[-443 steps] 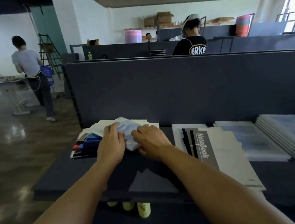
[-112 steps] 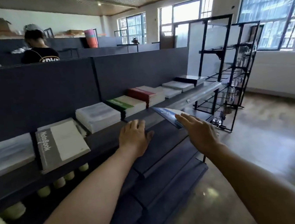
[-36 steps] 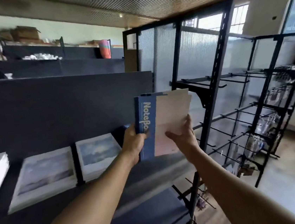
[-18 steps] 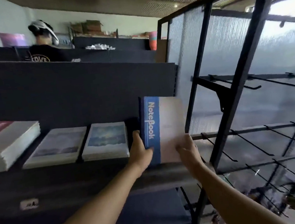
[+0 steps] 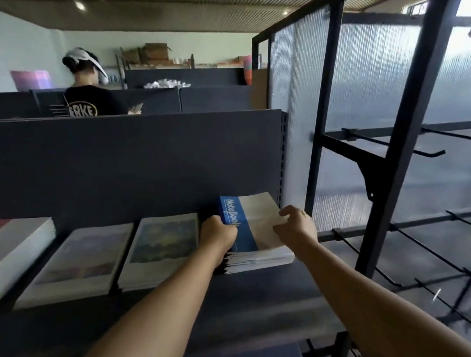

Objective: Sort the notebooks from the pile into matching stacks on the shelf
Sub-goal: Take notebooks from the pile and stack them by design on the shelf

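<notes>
The left hand [image 5: 216, 233] grips the blue-spined notebook [image 5: 249, 220] on the end stack [image 5: 259, 256], hiding its near-left corner. The right hand [image 5: 295, 227] pinches its right edge, near the shelf [image 5: 242, 303] end.

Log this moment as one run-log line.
step: placing | blue-spined notebook flat atop end stack | left hand grips spine | right hand holds right edge | shelf
</notes>
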A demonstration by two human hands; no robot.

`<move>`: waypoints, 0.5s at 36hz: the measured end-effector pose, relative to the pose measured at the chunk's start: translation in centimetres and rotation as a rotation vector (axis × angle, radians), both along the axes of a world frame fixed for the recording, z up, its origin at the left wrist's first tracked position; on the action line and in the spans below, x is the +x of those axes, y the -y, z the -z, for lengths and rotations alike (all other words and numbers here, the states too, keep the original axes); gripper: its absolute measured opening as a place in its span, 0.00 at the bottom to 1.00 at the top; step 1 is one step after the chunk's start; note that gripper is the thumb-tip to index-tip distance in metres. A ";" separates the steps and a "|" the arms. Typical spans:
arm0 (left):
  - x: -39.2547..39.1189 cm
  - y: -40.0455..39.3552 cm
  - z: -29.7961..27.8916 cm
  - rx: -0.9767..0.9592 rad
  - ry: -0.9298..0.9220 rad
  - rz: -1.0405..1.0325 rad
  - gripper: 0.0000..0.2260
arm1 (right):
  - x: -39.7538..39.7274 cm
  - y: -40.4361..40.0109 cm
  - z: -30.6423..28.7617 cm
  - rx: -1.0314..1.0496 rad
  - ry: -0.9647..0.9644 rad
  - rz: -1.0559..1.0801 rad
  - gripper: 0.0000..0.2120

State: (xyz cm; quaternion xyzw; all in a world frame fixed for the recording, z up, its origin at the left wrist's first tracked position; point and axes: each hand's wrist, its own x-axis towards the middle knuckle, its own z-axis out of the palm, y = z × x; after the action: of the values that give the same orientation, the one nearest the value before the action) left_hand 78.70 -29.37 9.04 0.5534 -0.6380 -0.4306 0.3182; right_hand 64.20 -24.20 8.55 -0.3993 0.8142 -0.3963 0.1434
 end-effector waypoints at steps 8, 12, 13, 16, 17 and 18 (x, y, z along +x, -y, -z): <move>-0.8 1.2 1.4 -0.117 0.224 0.021 0.24 | 0.0 1.2 1.9 0.138 -0.183 0.028 0.20; -1.8 1.2 1.6 -0.118 0.180 0.106 0.28 | 0.2 1.2 2.6 0.088 -0.090 -0.014 0.21; -2.0 1.2 1.8 -0.121 0.192 0.110 0.27 | 0.2 1.1 2.8 0.071 -0.067 -0.030 0.22; -2.3 1.1 2.1 -0.151 0.264 0.092 0.23 | 0.3 0.7 2.7 0.076 -0.077 -0.064 0.23; -2.2 1.1 2.2 -0.154 0.283 0.092 0.23 | 0.3 0.7 2.5 0.095 -0.089 -0.077 0.23; -2.2 1.2 2.2 -0.157 0.303 0.096 0.22 | 0.3 0.6 2.3 0.118 -0.106 -0.091 0.22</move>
State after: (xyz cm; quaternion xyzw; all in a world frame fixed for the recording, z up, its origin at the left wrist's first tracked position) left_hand 76.50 -30.55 6.84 0.5543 -0.7361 -0.3058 0.2396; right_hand 64.47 -24.82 6.25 -0.4471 0.8235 -0.3192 0.1413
